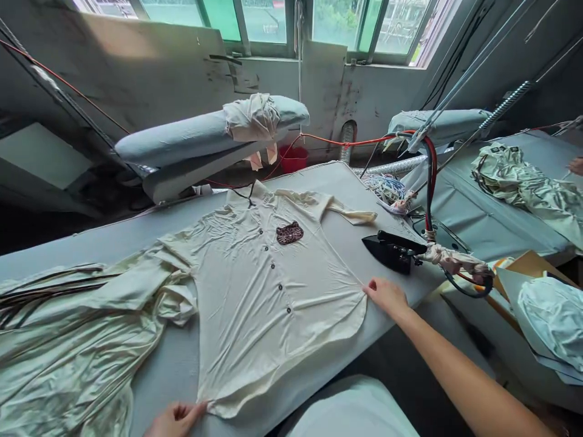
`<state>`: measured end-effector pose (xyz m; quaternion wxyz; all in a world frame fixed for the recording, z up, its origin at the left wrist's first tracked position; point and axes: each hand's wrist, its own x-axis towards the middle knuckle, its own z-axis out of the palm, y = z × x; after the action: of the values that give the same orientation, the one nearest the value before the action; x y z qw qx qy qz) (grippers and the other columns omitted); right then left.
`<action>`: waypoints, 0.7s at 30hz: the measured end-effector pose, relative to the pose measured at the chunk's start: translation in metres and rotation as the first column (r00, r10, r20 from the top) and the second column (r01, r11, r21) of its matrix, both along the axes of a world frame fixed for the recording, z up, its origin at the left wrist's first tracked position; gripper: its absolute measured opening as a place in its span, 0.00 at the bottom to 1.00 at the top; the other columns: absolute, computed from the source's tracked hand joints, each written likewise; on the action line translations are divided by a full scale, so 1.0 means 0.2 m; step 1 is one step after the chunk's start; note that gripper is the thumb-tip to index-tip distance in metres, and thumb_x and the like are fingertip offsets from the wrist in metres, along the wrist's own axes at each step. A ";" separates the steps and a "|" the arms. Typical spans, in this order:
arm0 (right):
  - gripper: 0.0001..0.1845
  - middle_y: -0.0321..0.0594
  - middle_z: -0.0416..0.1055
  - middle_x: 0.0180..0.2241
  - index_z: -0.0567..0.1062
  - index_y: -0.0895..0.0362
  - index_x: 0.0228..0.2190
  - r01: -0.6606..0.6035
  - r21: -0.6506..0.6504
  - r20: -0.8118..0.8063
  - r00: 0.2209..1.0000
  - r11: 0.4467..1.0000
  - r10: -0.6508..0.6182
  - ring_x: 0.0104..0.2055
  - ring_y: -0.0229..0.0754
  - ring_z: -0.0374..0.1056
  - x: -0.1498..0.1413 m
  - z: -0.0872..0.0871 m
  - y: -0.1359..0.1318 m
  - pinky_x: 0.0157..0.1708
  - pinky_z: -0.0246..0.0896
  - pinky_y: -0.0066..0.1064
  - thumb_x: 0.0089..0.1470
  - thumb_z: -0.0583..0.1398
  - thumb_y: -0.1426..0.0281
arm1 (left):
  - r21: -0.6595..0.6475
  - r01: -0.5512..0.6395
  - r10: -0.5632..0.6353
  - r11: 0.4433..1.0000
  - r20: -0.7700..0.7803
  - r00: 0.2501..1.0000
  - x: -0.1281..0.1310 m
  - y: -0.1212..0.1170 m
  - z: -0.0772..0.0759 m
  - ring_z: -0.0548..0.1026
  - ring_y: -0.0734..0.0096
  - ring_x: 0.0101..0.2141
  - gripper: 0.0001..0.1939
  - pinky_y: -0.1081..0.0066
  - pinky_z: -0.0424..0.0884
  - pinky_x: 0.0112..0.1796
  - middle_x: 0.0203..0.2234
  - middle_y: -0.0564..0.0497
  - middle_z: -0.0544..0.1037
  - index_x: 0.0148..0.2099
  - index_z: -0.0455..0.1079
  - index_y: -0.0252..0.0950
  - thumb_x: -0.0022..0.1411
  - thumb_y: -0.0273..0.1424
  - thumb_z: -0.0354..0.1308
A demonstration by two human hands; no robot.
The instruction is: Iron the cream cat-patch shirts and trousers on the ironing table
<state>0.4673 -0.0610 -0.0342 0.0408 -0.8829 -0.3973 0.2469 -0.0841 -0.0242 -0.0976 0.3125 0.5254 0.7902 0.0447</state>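
Observation:
A cream button-up shirt (246,273) lies front side up on the padded ironing table (168,364), its collar pointing away from me. On its chest is a dark patterned patch (289,233). My left hand (177,419) pinches the near left corner of the hem. With my right hand (387,296) I grip the shirt's right side edge just above the hem. Creases run across the cloth between both hands. Just beyond my right hand, a black iron (394,250) rests on the table, its handle end wrapped in cloth.
Cream garments with dark trim (82,328) are heaped at the left. A padded sleeve board (204,130) stands behind the table. Red and black hoses (429,182) run up from the iron. At the right are a cardboard box (523,270), white cloth (553,312) and another person's hand (576,165).

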 end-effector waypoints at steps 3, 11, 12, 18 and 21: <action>0.17 0.48 0.76 0.48 0.77 0.53 0.49 -0.299 -0.012 0.138 0.945 0.954 0.298 0.51 0.50 0.71 -0.18 0.05 0.01 0.48 0.60 0.36 0.58 0.60 0.67 | 0.081 0.048 -0.050 0.996 0.024 0.998 0.26 -0.07 0.11 0.74 0.60 0.25 0.19 0.67 0.66 0.27 0.19 0.52 0.74 0.28 0.69 0.41 0.55 0.51 0.54; 0.12 0.46 0.76 0.43 0.78 0.57 0.43 -0.792 0.285 0.021 0.568 0.540 0.823 0.48 0.49 0.69 -0.76 -0.16 -0.03 0.48 0.60 0.37 0.56 0.60 0.71 | 0.354 0.394 -0.403 0.848 -0.051 0.914 1.16 -0.17 0.16 0.76 0.57 0.50 0.18 0.60 0.68 0.50 0.47 0.45 0.80 0.49 0.74 0.40 0.59 0.25 0.51; 0.11 0.44 0.77 0.41 0.79 0.56 0.41 -0.795 0.302 -0.054 0.537 0.526 0.842 0.46 0.47 0.70 -0.75 -0.18 -0.04 0.46 0.60 0.34 0.55 0.61 0.71 | 0.314 0.367 -0.389 0.876 0.011 0.921 1.17 -0.16 0.15 0.77 0.59 0.48 0.17 0.62 0.69 0.48 0.45 0.45 0.81 0.47 0.74 0.39 0.60 0.24 0.48; 0.09 0.40 0.79 0.36 0.81 0.54 0.35 -0.574 0.344 -0.159 0.744 0.743 0.649 0.40 0.43 0.72 -0.31 -0.10 0.06 0.43 0.61 0.30 0.54 0.60 0.73 | 0.276 0.285 -0.245 0.918 -0.171 0.954 1.23 -0.14 0.15 0.73 0.48 0.52 0.20 0.55 0.67 0.49 0.48 0.39 0.77 0.53 0.71 0.35 0.60 0.36 0.56; 0.09 0.44 0.79 0.40 0.80 0.54 0.35 -0.501 0.414 -0.011 0.832 0.760 0.555 0.45 0.47 0.71 0.13 0.02 0.17 0.48 0.62 0.35 0.56 0.60 0.68 | 0.325 0.288 -0.182 0.901 -0.319 0.930 1.30 -0.19 0.13 0.71 0.50 0.53 0.23 0.56 0.66 0.50 0.51 0.38 0.75 0.57 0.69 0.34 0.60 0.32 0.55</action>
<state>0.4936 -0.0267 -0.0294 0.1725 -0.6892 -0.6680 0.2215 0.1756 -0.0626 -0.0714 0.0967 0.6676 0.7341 0.0779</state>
